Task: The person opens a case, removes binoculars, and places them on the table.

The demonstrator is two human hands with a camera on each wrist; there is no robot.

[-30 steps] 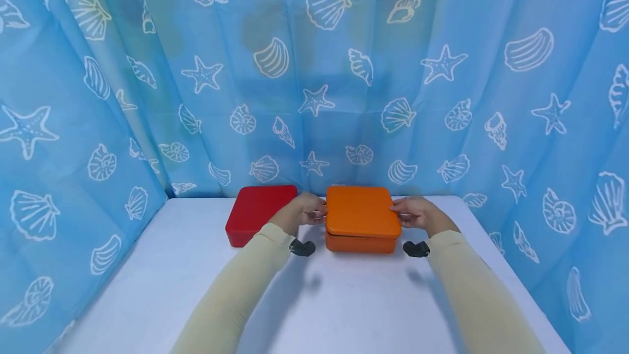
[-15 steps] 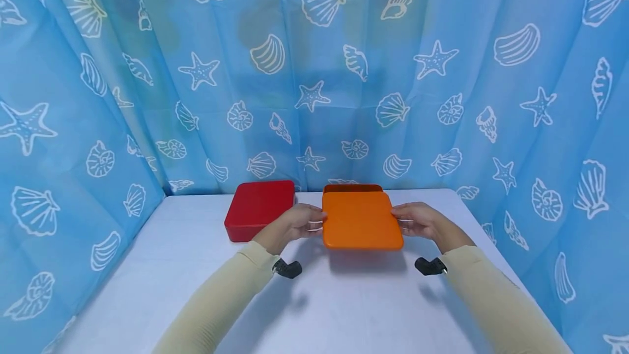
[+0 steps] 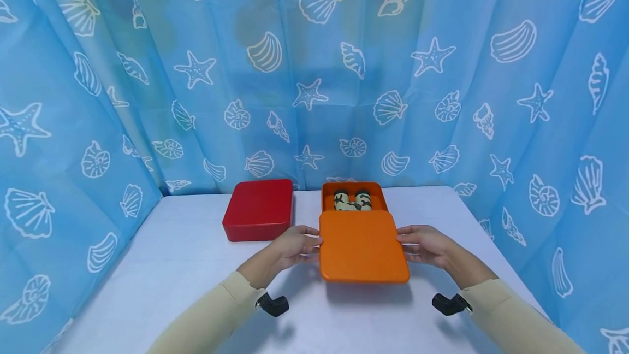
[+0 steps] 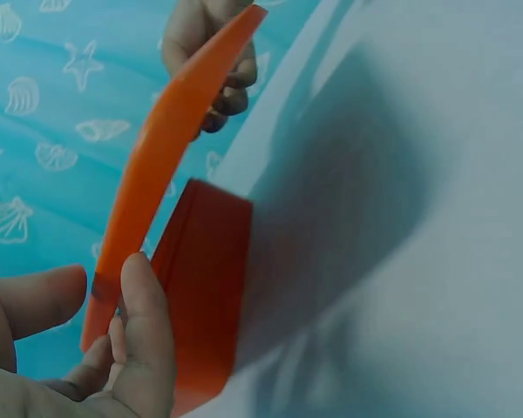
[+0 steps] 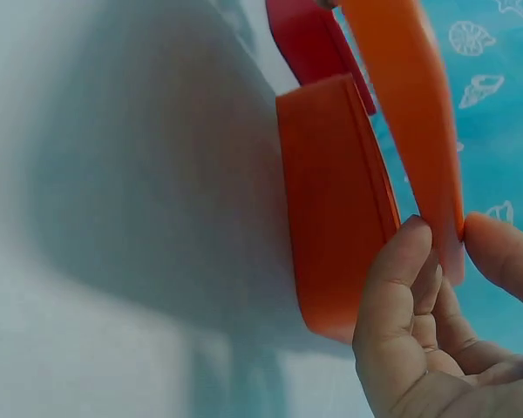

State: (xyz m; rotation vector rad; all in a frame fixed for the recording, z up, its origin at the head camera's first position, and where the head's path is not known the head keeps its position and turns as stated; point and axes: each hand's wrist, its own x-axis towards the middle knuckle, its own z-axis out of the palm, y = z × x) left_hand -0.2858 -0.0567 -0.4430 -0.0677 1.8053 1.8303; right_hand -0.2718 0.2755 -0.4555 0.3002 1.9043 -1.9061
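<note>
An orange lid [image 3: 362, 247] hangs above the table in front of its box, held at both side edges. My left hand [image 3: 296, 247] pinches its left edge between thumb and fingers, as the left wrist view shows with the lid's thin side [image 4: 148, 165]. My right hand [image 3: 426, 245] pinches the right edge the same way. Behind the lid stands the orange box [image 3: 377, 196], its front part hidden in the head view. Inside it lie camouflage-patterned binoculars [image 3: 363, 201], partly covered by the lid.
A red box [image 3: 259, 209], covered on top, stands left of the orange box on the white table [image 3: 187, 266]. A blue curtain [image 3: 275, 102] with white shells and starfish hangs close behind both boxes.
Both hands have lifted the lid off the orange box and drawn it toward me. The binoculars inside have come into view. The red box stays where it was.
</note>
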